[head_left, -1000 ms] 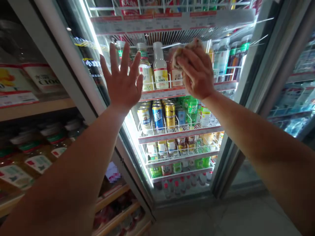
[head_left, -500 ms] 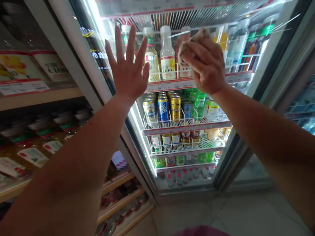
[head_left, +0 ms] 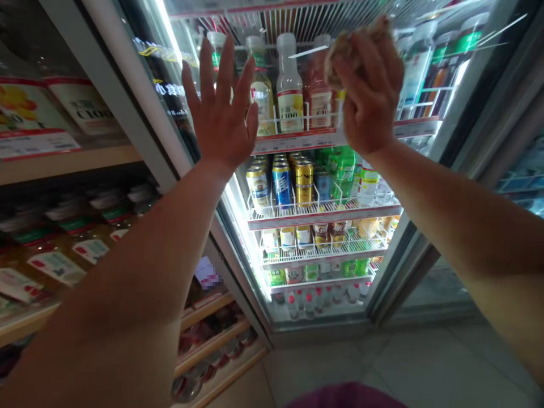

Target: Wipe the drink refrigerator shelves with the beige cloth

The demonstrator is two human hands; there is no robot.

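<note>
My left hand is flat, fingers spread, against the glass door of a lit drinks fridge, at the height of the bottle shelf. My right hand is closed on a crumpled beige cloth and presses it to the same glass, higher and to the right. Behind the glass stand pale bottles on a white wire shelf. One shelf lower there are cans in blue, gold and silver, and green bottles.
Lower fridge shelves hold small jars and bottles. At my left, a wooden shelf behind dark glass carries jars with labels. More shelving runs near the tiled floor. Another fridge door stands at the right.
My right hand with the cloth has slid up and to the right across the glass. My left hand has stayed flat on the door. The view has tilted slightly downward.
</note>
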